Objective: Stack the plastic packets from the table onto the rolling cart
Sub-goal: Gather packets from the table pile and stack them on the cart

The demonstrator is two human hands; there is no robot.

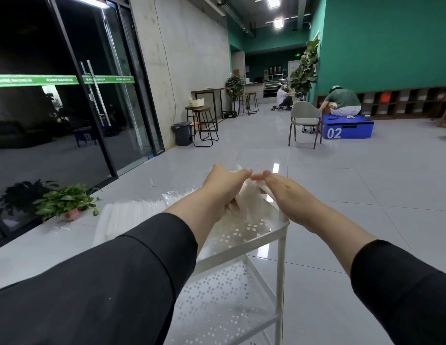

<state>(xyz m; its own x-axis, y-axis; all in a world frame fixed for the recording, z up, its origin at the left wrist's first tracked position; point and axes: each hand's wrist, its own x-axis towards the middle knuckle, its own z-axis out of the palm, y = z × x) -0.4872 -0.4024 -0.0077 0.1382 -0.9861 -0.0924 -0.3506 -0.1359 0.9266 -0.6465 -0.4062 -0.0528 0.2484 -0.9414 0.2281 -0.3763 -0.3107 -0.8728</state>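
Plant (65, 202) left of cart (281, 235); chair (305, 120), stools (204, 125) beyond

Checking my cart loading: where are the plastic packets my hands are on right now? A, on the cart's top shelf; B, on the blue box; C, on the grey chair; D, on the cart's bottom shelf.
A: both hands hold the plastic packets over the cart top shelf.
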